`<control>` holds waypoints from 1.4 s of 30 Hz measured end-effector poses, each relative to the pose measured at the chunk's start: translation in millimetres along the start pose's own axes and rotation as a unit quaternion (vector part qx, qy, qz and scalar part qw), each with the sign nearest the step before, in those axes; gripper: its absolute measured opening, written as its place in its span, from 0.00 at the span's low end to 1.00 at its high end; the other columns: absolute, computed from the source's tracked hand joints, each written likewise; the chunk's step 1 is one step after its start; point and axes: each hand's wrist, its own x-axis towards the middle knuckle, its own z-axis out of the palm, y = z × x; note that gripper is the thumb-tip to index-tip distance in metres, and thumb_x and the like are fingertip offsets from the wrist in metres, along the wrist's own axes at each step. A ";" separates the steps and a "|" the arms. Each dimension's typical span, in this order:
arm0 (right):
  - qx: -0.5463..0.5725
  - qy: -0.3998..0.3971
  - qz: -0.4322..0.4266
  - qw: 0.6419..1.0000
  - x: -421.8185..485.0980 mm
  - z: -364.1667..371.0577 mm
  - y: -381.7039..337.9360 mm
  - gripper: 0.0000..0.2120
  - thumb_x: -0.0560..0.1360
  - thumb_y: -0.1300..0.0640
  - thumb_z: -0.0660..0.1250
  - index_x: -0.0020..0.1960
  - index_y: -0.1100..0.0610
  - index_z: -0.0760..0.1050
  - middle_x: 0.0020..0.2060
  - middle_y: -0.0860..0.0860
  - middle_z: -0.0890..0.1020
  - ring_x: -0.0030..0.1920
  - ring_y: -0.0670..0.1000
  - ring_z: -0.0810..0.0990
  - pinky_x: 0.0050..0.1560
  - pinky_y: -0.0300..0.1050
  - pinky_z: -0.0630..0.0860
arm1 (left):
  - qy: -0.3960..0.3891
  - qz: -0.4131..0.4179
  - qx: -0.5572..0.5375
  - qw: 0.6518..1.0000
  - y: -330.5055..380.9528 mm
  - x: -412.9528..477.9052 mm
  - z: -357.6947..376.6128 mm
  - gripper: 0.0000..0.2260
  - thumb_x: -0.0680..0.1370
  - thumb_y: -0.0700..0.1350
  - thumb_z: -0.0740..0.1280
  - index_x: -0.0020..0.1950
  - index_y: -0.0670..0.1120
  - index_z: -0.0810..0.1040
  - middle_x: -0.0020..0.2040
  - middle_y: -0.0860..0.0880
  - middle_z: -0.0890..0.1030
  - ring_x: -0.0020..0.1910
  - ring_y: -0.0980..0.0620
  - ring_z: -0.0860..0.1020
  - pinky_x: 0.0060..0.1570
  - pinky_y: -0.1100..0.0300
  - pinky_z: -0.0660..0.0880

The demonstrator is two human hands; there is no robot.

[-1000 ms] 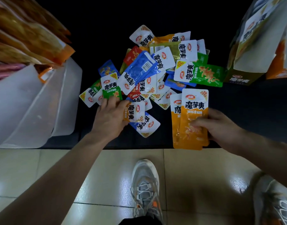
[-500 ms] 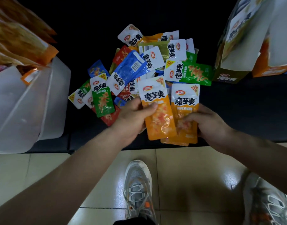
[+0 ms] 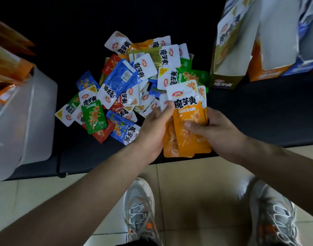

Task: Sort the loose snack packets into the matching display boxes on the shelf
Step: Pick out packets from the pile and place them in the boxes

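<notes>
Shelf: dark matte shelf [image 3: 258, 112] is running across the upper frame, w/ loose packets & boxes sitting on it.
R thumb: R thumb [image 3: 193, 125] is pressing on the front of the top orange packet; the other fingers are curling behind the stack, hidden.
L thumb: L thumb [image 3: 168, 106] is pinching the stack's left edge, just beside the white header; the other fingers are wrapping behind.
Hands: R hand [image 3: 221, 132] & L hand [image 3: 154, 126] are both grasping the same stack, approx. mid-frame, over the shelf's front edge.
Orange packets: orange packets [image 3: 189, 139] are being held header-up & slightly fanned, several overlapping; exact count can't tell.
Pile: pile [image 3: 143, 71] of mixed packets is lying at 11 o'clock from the hands, w/ a green packet [image 3: 93, 118] facing up at its 8 o'clock edge & a blue packet [image 3: 120, 77] lying barcode side up near its middle.
Boxes: olive box [image 3: 228, 55] is standing at 1 o'clock, an orange box [image 3: 264, 71] just beside it toward 2 o'clock; both are blurring near the frame edge.
Bin: whitish bin [image 3: 28, 112] is sitting at 9 o'clock, w/ orange bags [image 3: 8, 64] sticking out of it.
Floor: pale tiled floor [image 3: 196, 183] is showing at 6 o'clock, w/ grey shoes [image 3: 139, 210] standing on it.
</notes>
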 end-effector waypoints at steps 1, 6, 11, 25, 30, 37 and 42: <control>0.001 0.014 -0.001 1.000 -0.4 -3.0 -0.1 0.20 0.74 0.52 0.70 0.65 0.48 0.74 0.54 0.46 0.85 0.54 0.48 0.85 0.54 0.52 0.81 | -0.020 -0.017 -0.015 1.000 -0.9 -0.3 3.7 0.19 0.81 0.55 0.66 0.69 0.49 0.75 0.61 0.45 0.83 0.61 0.43 0.82 0.63 0.37 0.75; 0.105 0.103 0.007 0.989 -0.4 -16.2 1.5 0.14 0.80 0.59 0.66 0.65 0.49 0.74 0.51 0.45 0.86 0.50 0.48 0.86 0.48 0.51 0.83 | -0.043 -0.023 -0.021 0.999 -5.1 4.9 11.7 0.22 0.78 0.42 0.70 0.71 0.49 0.70 0.62 0.42 0.83 0.60 0.39 0.82 0.59 0.32 0.76; 0.078 0.062 -0.009 0.995 -4.7 -25.8 -5.9 0.15 0.79 0.56 0.67 0.65 0.50 0.75 0.54 0.48 0.86 0.54 0.50 0.85 0.53 0.53 0.82 | -0.056 0.005 -0.009 0.998 -8.1 -2.1 27.6 0.17 0.80 0.39 0.67 0.66 0.55 0.72 0.60 0.46 0.83 0.58 0.43 0.83 0.55 0.38 0.80; 0.093 0.109 0.014 0.990 -9.4 -42.4 -5.5 0.13 0.77 0.58 0.69 0.61 0.56 0.80 0.54 0.52 0.86 0.54 0.54 0.85 0.59 0.60 0.79 | -0.022 0.011 -0.054 0.998 -0.9 -0.6 27.3 0.16 0.81 0.39 0.63 0.68 0.44 0.76 0.58 0.40 0.84 0.56 0.39 0.83 0.55 0.41 0.80; 0.072 0.103 0.015 0.992 -10.7 -41.5 -5.6 0.14 0.78 0.58 0.68 0.63 0.55 0.77 0.54 0.50 0.86 0.54 0.52 0.85 0.57 0.59 0.80 | -0.010 0.098 0.039 0.994 0.6 -5.9 21.5 0.20 0.80 0.38 0.68 0.67 0.56 0.71 0.57 0.53 0.85 0.57 0.52 0.83 0.60 0.44 0.79; 0.090 0.126 0.007 0.988 -10.4 -38.2 -0.9 0.15 0.78 0.59 0.68 0.64 0.51 0.76 0.56 0.48 0.85 0.55 0.51 0.85 0.58 0.59 0.79 | 0.044 0.086 0.045 0.994 -0.7 -4.9 14.5 0.07 0.83 0.44 0.64 0.59 0.52 0.78 0.51 0.50 0.86 0.52 0.51 0.85 0.57 0.45 0.80; 0.104 0.123 0.012 0.987 -11.6 -38.1 -0.5 0.13 0.79 0.61 0.67 0.63 0.56 0.78 0.55 0.52 0.85 0.55 0.55 0.85 0.59 0.62 0.78 | 0.052 0.135 0.114 0.983 -2.1 -6.5 7.4 0.10 0.80 0.45 0.69 0.59 0.56 0.75 0.51 0.57 0.85 0.53 0.58 0.83 0.59 0.50 0.80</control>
